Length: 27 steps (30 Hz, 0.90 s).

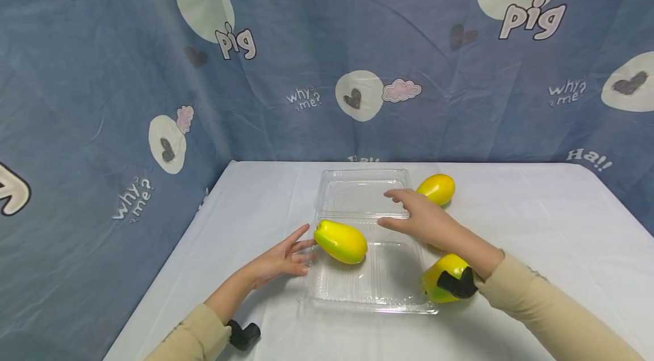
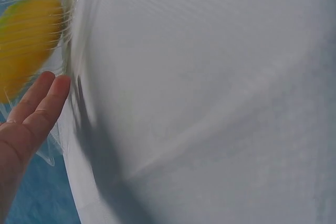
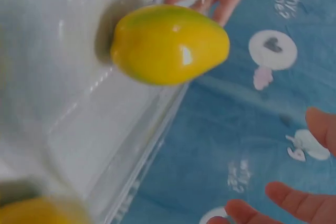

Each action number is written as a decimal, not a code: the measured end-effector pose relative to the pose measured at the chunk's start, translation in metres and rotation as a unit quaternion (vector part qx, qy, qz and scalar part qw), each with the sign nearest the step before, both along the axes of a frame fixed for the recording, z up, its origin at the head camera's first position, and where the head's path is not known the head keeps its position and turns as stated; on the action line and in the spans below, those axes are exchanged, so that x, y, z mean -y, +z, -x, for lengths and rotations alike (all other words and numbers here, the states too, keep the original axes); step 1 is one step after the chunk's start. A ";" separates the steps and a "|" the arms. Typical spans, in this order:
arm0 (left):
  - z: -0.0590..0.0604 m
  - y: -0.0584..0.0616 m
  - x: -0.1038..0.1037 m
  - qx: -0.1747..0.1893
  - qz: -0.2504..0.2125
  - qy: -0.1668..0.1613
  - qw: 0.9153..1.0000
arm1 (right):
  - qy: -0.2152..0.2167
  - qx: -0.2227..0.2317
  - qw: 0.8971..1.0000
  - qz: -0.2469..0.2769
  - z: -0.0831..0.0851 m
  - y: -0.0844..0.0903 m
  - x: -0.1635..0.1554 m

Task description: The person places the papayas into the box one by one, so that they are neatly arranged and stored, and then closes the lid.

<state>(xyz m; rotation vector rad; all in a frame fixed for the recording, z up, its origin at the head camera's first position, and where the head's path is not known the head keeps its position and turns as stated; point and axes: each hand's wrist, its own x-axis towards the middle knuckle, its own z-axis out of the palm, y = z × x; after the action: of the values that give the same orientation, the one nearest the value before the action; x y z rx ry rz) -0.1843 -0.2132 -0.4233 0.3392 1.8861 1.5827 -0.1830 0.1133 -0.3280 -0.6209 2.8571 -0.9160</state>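
A yellow-green papaya point(image 1: 340, 242) lies in the left part of a clear plastic clamshell box point(image 1: 378, 305), whose lid point(image 1: 364, 175) is folded back. My left hand point(image 1: 284, 259) is at the box's left wall, fingers spread close to the papaya; whether they touch the wall cannot be told. Over the right side of the box hovers my right hand point(image 1: 426, 219), fingers extended and holding nothing. In the right wrist view the papaya point(image 3: 170, 45) is apart from the right fingers point(image 3: 302, 203). The left wrist view shows the papaya point(image 2: 29, 40) through the ribbed wall.
Another papaya point(image 1: 438, 187) lies right of the lid, partly behind my right hand. A third papaya point(image 1: 443, 270) sits by the box's near right corner, partly covered by a black wrist mount point(image 1: 457, 283). A white cloth point(image 1: 536, 225) covers the table; a blue printed curtain point(image 1: 317, 134) hangs behind it.
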 end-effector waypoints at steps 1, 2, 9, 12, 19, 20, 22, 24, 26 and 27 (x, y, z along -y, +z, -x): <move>0.000 0.000 0.000 -0.001 0.001 -0.001 1.000 | 0.001 -0.006 1.000 0.002 -0.003 0.001 -0.006; 0.000 0.000 0.000 -0.003 0.003 -0.001 1.000 | 0.002 -0.012 1.000 0.001 -0.006 0.001 -0.012; -0.003 -0.001 0.001 -0.004 0.001 -0.009 1.000 | 0.037 -0.053 0.998 0.009 -0.021 -0.003 -0.048; -0.006 -0.001 0.001 0.000 -0.007 -0.012 1.000 | 0.047 -0.065 0.997 0.016 -0.027 -0.009 -0.061; -0.009 -0.001 0.002 0.002 -0.016 -0.014 1.000 | 0.053 -0.070 0.996 0.023 -0.042 -0.028 -0.079; -0.010 -0.001 0.002 0.003 -0.018 -0.014 1.000 | 0.053 -0.066 0.996 0.024 -0.044 -0.032 -0.080; -0.010 -0.001 0.002 0.004 -0.020 -0.016 1.000 | 0.052 -0.059 0.997 0.024 -0.047 -0.039 -0.082; -0.010 -0.001 0.002 0.003 -0.022 -0.018 1.000 | 0.050 -0.060 0.997 0.015 -0.050 -0.045 -0.083; -0.010 0.000 0.002 0.004 -0.022 -0.019 1.000 | 0.054 -0.077 0.996 0.000 -0.051 -0.050 -0.085; -0.010 0.000 0.002 0.003 -0.022 -0.020 1.000 | 0.055 -0.088 0.995 -0.010 -0.052 -0.052 -0.085</move>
<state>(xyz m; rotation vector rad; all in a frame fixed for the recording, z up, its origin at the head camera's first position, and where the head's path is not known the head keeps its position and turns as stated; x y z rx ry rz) -0.1741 -0.2150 -0.4238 0.3878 1.8303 1.5990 -0.1315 0.1984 -0.3805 -0.8895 2.9439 -0.8551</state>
